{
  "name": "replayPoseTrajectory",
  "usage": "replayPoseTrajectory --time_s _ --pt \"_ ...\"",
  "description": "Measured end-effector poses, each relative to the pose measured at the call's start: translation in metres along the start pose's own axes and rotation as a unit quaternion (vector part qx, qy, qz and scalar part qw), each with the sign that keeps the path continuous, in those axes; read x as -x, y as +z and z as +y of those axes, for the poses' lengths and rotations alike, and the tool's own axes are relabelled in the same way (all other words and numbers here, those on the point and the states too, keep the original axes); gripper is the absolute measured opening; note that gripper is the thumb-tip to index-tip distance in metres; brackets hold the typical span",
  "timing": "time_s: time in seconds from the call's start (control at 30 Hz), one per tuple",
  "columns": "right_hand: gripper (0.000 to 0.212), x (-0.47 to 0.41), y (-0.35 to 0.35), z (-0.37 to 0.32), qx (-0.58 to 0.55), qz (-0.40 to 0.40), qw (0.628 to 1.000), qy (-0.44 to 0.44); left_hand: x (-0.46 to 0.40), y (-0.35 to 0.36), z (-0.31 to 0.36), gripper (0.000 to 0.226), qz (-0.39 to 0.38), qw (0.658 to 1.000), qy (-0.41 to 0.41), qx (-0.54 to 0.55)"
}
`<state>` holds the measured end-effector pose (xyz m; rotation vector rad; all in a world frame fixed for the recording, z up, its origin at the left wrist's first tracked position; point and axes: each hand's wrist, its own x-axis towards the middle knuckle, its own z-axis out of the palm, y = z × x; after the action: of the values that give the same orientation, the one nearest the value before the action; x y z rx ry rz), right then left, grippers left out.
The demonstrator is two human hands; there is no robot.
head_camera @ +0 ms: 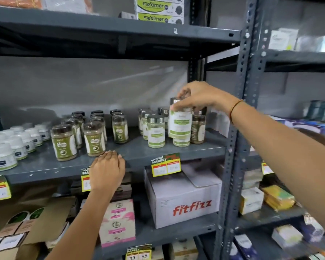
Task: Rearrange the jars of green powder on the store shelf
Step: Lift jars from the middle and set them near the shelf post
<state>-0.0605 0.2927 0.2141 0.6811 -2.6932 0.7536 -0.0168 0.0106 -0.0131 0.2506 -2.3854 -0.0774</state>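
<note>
Nearest the camera, the left hand lies palm down over the front lip of the grey shelf, fingers together and curled over the edge, gripping nothing but the metal; it hides part of a yellow price tag hanging from that lip. A second price tag hangs from the same lip to the right of the hand, and below it, under the shelf, sits a white fitfizz carton. Just behind the left hand's fingertips, on the shelf, stand brown-lidded jars of green powder in short rows running back toward the wall, and at the shelf's left end a cluster of small white tubs. Toward the shelf's right end is a group of silver-lidded jars with white-and-green labels, standing close together. Above that group the right hand pinches one silver-lidded jar by its cap, thumb in front and fingers over the top, holding it upright and raised so that it overlaps another jar standing on the shelf beneath; whether the two touch cannot be told. A thin red thread bracelet circles the right wrist. Beside the held jar, further right on the shelf, stands a darker brown-powder jar.
</note>
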Motion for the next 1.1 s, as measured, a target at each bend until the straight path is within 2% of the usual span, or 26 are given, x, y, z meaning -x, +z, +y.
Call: replayPoseTrajectory --time_s 0.13,0.37,0.53,0.9,1.1 --pt "0.066 0.002 -0.021 0.042 0.075 -0.02 0.995 0.058 -0.001 0.002 0.0 0.049 -0.008 1.0 -0.005 -0.001" --pt "0.068 -0.01 -0.026 0.091 0.137 -0.067 0.977 0.15 0.003 0.007 -0.001 0.054 0.016 1.0 -0.002 -0.001" --pt "0.072 -0.024 -0.011 0.104 0.165 -0.086 0.968 0.169 0.003 0.008 0.0 0.051 0.028 1.0 -0.004 0.002" --pt "0.046 -0.031 -0.002 0.111 0.149 -0.106 0.962 0.201 0.003 0.008 0.002 0.05 0.047 0.999 -0.015 0.011" --pt "0.06 -0.028 -0.001 0.11 0.174 -0.105 0.958 0.204 0.004 0.007 0.001 0.05 0.05 0.999 -0.009 0.005"
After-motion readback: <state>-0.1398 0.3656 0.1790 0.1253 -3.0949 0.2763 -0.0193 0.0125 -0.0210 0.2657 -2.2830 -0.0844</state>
